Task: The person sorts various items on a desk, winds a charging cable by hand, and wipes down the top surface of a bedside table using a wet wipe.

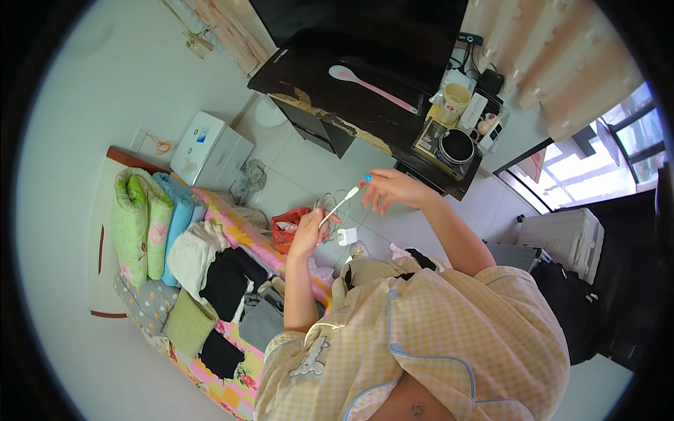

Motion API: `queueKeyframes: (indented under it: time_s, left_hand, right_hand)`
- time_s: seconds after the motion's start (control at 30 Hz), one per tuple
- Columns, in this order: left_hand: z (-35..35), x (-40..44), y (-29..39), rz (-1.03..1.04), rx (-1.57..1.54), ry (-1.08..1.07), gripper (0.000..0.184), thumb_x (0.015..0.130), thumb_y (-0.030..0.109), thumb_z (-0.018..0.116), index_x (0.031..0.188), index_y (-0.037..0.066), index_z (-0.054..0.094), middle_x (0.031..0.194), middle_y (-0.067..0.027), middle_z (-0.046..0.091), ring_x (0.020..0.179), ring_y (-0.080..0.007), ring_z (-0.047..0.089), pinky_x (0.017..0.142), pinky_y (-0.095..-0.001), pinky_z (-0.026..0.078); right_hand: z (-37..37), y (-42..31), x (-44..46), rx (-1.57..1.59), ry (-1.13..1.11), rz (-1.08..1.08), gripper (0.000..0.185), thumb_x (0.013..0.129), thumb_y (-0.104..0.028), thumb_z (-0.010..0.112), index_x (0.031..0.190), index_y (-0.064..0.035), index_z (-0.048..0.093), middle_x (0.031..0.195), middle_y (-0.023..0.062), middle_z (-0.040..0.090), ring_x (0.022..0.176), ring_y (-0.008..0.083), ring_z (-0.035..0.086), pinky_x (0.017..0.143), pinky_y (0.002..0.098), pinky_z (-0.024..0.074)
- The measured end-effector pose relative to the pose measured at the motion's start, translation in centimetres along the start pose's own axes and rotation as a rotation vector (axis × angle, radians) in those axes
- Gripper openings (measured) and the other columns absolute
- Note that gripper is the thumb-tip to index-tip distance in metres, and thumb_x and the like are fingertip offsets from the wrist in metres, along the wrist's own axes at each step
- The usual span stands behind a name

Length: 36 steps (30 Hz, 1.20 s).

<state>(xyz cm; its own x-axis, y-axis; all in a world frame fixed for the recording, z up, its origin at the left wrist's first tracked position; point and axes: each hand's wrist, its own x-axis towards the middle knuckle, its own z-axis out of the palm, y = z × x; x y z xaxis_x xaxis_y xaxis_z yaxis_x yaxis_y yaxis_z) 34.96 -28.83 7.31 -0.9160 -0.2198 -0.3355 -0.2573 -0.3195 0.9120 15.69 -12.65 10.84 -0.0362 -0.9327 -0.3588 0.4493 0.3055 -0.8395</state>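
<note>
A white charging cable (338, 210) runs between my two hands in front of my body. My left hand (307, 230) is closed around it, with loops of the cable near the fingers. A white charger plug (346, 236) hangs just right of that hand. My right hand (397, 188), with a blue nail showing, has its fingertips at the cable's connector end, apparently pinching it. Its other fingers curl downward, and a thin loop of cable passes close to them.
Ahead is a dark TV stand (316, 77) with chipped edges, bearing a pink-and-white spoon (372, 89) and a cluttered tray (428, 137). A bed with folded quilts (140, 224) and clothes (228, 281) lies left. A red bag (284, 235) is on the floor; a suitcase (562, 238) stands right.
</note>
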Motion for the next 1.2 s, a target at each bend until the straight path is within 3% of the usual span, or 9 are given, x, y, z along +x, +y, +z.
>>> queueKeyframes:
  time_s: [0.1,0.17,0.27,0.4,0.47,0.57,0.67,0.97,1.2]
  left_hand:
    - [0.3,1.1,0.5,-0.047,0.107,-0.064,0.056,0.091,0.043,0.026,0.076,-0.001,0.057,0.042,0.0044,0.030,0.035,-0.0054,0.025,0.039,-0.0213,0.028]
    - [0.2,2.2,0.2,-0.107,0.110,-0.125,0.057,0.090,0.045,0.026,0.071,0.000,0.055,0.042,0.0035,0.031,0.035,-0.0058,0.026,0.038,-0.0213,0.027]
    - [0.7,3.5,0.4,-0.193,0.199,-0.225,0.059,0.088,0.049,0.027,0.063,0.002,0.051,0.042,0.0016,0.033,0.035,-0.0065,0.027,0.036,-0.0215,0.026]
    - [1.3,4.7,2.6,-0.224,0.273,-0.384,0.058,0.086,0.053,0.029,0.055,0.007,0.043,0.042,0.0005,0.035,0.035,-0.0073,0.029,0.034,-0.0220,0.025]
    - [0.7,5.6,2.9,-0.220,0.232,-0.445,0.056,0.086,0.053,0.032,0.055,0.007,0.042,0.041,0.0009,0.034,0.034,-0.0075,0.029,0.035,-0.0218,0.026]
    - [-0.3,6.9,3.3,-0.170,0.045,-0.389,0.042,0.085,0.041,0.045,0.060,0.007,0.045,0.048,0.0005,0.042,0.042,-0.0071,0.037,0.044,-0.0189,0.031]
    - [0.1,7.3,4.3,0.053,0.199,-0.347,0.026,0.080,0.027,0.055,0.067,0.006,0.049,0.063,-0.0008,0.051,0.058,-0.0065,0.045,0.057,-0.0187,0.034]
    - [-1.1,12.0,1.7,0.053,0.036,-0.538,0.015,0.078,0.020,0.056,0.081,0.006,0.050,0.081,-0.0026,0.053,0.077,-0.0105,0.047,0.070,-0.0244,0.037]
    - [2.6,12.8,2.8,-0.027,-0.650,-0.584,0.017,0.078,0.013,0.056,0.091,0.008,0.045,0.082,-0.0024,0.049,0.070,-0.0099,0.044,0.064,-0.0247,0.039]
  right_hand:
    - [0.7,0.4,0.2,-0.251,0.340,-0.192,0.035,0.084,-0.020,0.048,0.114,-0.0043,0.040,0.101,0.0126,0.052,0.086,0.0201,0.053,0.071,0.0331,0.0473]
    - [1.7,0.3,-0.2,-1.040,0.442,-0.636,0.053,0.075,-0.017,0.058,0.122,-0.0070,0.035,0.116,0.0139,0.044,0.108,0.0267,0.043,0.091,0.0407,0.0355]
    - [3.5,0.5,0.3,-1.444,0.301,-0.420,0.070,0.066,-0.013,0.063,0.127,-0.0094,0.029,0.123,0.0168,0.038,0.119,0.0304,0.031,0.100,0.0406,0.0219]
    - [3.0,3.4,3.3,-1.393,0.301,-0.354,0.060,0.069,-0.016,0.060,0.124,-0.0088,0.036,0.113,0.0182,0.049,0.109,0.0314,0.043,0.095,0.0428,0.0306]
    - [2.3,4.0,4.6,-0.877,0.303,-0.123,0.042,0.075,-0.014,0.054,0.115,-0.0039,0.046,0.089,0.0164,0.059,0.083,0.0259,0.059,0.077,0.0392,0.0460]
    - [3.4,2.6,3.5,-0.377,0.472,-0.236,0.029,0.078,-0.010,0.045,0.104,-0.0002,0.054,0.062,0.0106,0.057,0.053,0.0179,0.059,0.052,0.0322,0.0493]
    - [3.2,1.7,3.5,-0.120,0.534,-0.370,0.027,0.079,-0.008,0.042,0.101,0.0008,0.055,0.052,0.0062,0.048,0.045,0.0144,0.056,0.045,0.0275,0.0473]
    - [3.1,0.0,1.5,0.100,0.800,-0.419,0.026,0.082,-0.008,0.041,0.104,-0.0020,0.054,0.046,0.0009,0.040,0.041,0.0079,0.044,0.046,0.0269,0.0491]
    - [1.0,1.7,1.0,-0.105,1.011,-0.239,0.013,0.082,-0.004,0.043,0.088,-0.0021,0.054,0.063,0.0016,0.051,0.051,0.0081,0.049,0.045,0.0243,0.0453]
